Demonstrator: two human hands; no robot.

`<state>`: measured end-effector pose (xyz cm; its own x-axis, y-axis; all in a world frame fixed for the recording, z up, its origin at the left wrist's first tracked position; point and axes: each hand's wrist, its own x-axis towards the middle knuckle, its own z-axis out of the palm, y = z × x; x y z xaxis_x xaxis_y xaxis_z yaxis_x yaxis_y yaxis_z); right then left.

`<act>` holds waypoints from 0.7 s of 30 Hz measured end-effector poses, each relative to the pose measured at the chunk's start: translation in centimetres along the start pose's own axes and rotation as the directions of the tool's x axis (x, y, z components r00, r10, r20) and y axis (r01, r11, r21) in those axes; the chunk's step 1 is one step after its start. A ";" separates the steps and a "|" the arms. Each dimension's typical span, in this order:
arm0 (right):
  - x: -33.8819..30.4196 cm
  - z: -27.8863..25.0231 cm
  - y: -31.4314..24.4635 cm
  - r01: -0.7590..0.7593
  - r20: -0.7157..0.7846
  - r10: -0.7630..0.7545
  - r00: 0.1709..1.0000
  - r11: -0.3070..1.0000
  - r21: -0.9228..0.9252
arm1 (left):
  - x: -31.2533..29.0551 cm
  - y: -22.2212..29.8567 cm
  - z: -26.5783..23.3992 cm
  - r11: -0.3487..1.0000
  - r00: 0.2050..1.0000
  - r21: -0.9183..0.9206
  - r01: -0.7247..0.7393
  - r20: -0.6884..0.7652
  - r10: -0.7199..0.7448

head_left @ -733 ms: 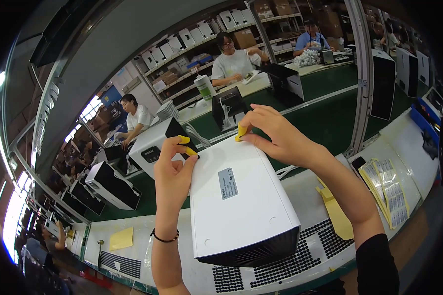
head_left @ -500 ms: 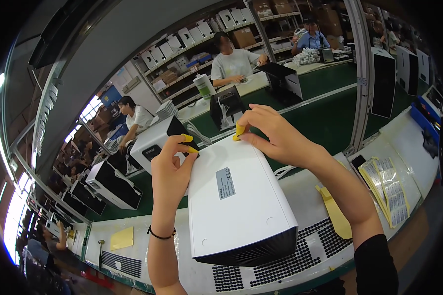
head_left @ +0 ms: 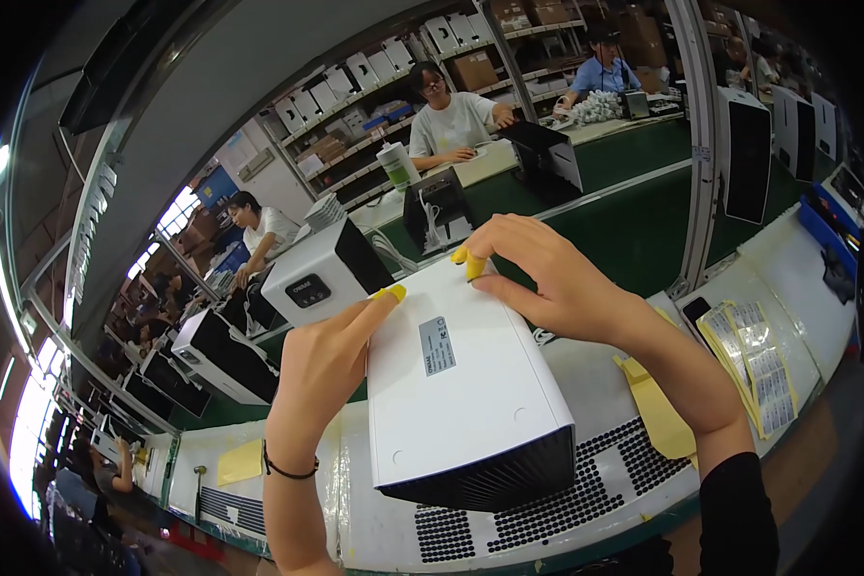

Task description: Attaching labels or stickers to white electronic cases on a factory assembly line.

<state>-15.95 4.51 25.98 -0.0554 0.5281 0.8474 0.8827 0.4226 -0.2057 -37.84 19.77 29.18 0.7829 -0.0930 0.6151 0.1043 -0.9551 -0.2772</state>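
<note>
A white box-shaped appliance (head_left: 461, 394) with a black grilled end and a small grey label lies on the white workbench (head_left: 374, 518) in front of me. My left hand (head_left: 322, 370) presses against its left side, index finger in a yellow finger cot reaching the top far corner. My right hand (head_left: 542, 278) rests on the far edge of the top, a yellow-cotted fingertip pinched against the thumb there.
A green conveyor (head_left: 634, 221) runs behind, carrying more white-and-black appliances (head_left: 322, 274). Other people (head_left: 446, 120) work across it before shelves of boxes. Sticker sheets (head_left: 754, 370) and yellow backing strips (head_left: 658, 413) lie at right. A yellow note (head_left: 240, 463) lies at left.
Both hands stay on the appliance; the appliance has shifted slightly and my right fingertips have closed tighter at the far top edge.
</note>
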 end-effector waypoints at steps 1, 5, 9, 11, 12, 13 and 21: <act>-0.3 -0.7 -0.8 -0.059 0.047 0.053 0.998 0.990 0.131 | 0.0 0.3 0.1 0.998 0.999 0.046 0.041 0.021 -0.042; -1.6 -3.7 -4.4 -0.219 0.302 0.081 0.950 0.860 0.461 | -1.7 0.6 1.3 0.973 0.951 -0.082 0.213 -0.212 -0.226; -2.5 -5.3 -5.7 -0.301 0.462 0.079 0.883 0.852 0.429 | -4.6 3.6 1.0 0.569 0.671 -0.816 0.105 -0.364 -0.646; -2.4 -6.0 -6.4 -0.304 0.478 0.083 0.875 0.862 0.407 | -5.0 6.0 -0.6 0.299 0.621 -0.950 -0.094 -0.291 -0.728; -2.3 -6.1 -6.5 -0.303 0.497 0.080 0.864 0.870 0.388 | -5.2 6.7 -0.8 0.272 0.594 -0.959 -0.082 -0.266 -0.759; -2.3 -6.2 -6.6 -0.306 0.497 0.083 0.864 0.870 0.388 | -5.5 7.3 -1.0 0.269 0.595 -0.960 -0.081 -0.264 -0.759; -2.3 -6.0 -6.6 -0.285 0.431 0.141 0.891 0.913 0.292 | -6.1 9.0 -2.1 0.271 0.776 -0.962 -0.014 -0.181 -0.604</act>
<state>-18.87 -3.95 28.36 -0.1259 0.8475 0.5156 0.6852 0.4502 -0.5726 -42.99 11.18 24.50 0.4337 0.4537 0.7785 -0.5727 -0.5282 0.6269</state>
